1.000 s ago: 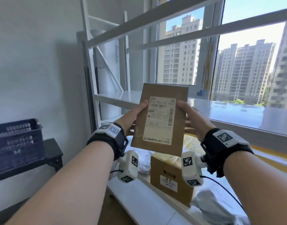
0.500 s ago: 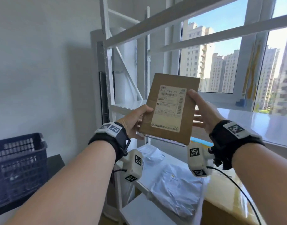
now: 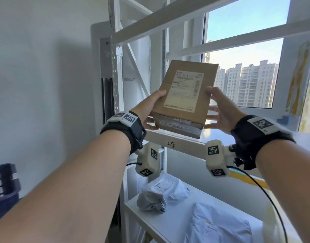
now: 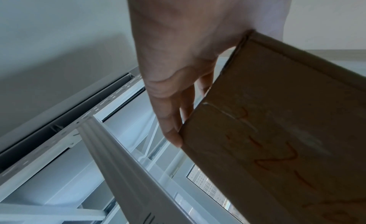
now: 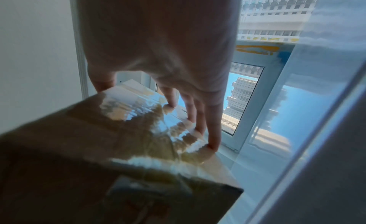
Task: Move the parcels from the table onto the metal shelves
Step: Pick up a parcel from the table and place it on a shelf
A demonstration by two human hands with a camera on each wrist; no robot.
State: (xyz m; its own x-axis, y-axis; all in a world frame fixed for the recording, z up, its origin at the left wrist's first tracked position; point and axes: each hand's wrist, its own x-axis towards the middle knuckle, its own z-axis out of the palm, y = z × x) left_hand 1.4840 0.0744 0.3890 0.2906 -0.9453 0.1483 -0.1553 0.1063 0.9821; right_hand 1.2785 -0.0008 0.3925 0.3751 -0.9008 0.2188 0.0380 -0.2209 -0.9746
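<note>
Fingers of the left hand [image 3: 147, 109] and right hand [image 3: 220, 111] clasp a cardboard box [image 3: 184, 97] between them, thumbs on its labelled face, above the shelf [image 3: 178, 142] edge. Left wrist view: fingers [image 4: 170, 114] lie along the box's [image 4: 287, 133] side. Right wrist view: fingertips [image 5: 213, 133] press its taped [image 5: 138, 133] side.

Both forearms are stretched forward and raised. The left hand [image 3: 149, 109] is set against the left side of the box [image 3: 184, 95], thumb on top, fingers [image 4: 170, 117] underneath. The right hand [image 3: 222, 111] is placed on the right side, thumb on top, fingers [image 5: 213, 128] extended beneath.
</note>
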